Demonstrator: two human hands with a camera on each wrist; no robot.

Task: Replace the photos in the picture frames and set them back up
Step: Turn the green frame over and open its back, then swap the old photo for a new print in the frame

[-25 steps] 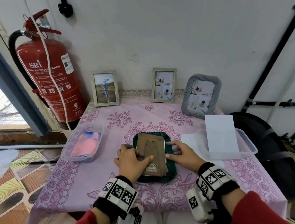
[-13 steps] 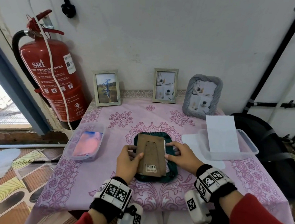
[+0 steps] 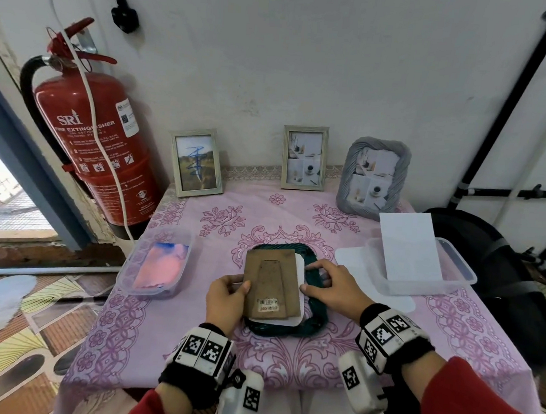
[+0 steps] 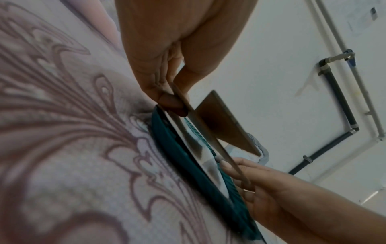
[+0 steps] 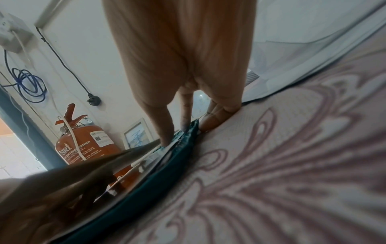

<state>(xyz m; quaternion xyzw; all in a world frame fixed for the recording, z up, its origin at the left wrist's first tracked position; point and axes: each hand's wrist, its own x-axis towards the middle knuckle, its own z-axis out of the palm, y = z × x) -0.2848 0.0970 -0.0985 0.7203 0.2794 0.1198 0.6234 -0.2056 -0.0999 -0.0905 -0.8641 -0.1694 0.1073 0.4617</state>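
Table (image 3: pixel 285 371), pink cloth: teal frame (image 3: pixel 313 326), two tubs, three frames.

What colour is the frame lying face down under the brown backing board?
Dark teal frame, clearest in the head view.

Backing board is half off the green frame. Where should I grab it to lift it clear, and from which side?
Grip the brown backing board by its raised left edge, coming from the left, where the left hand already pinches it. That edge is tilted up off the green frame; the right edge lies low against the white sheet.
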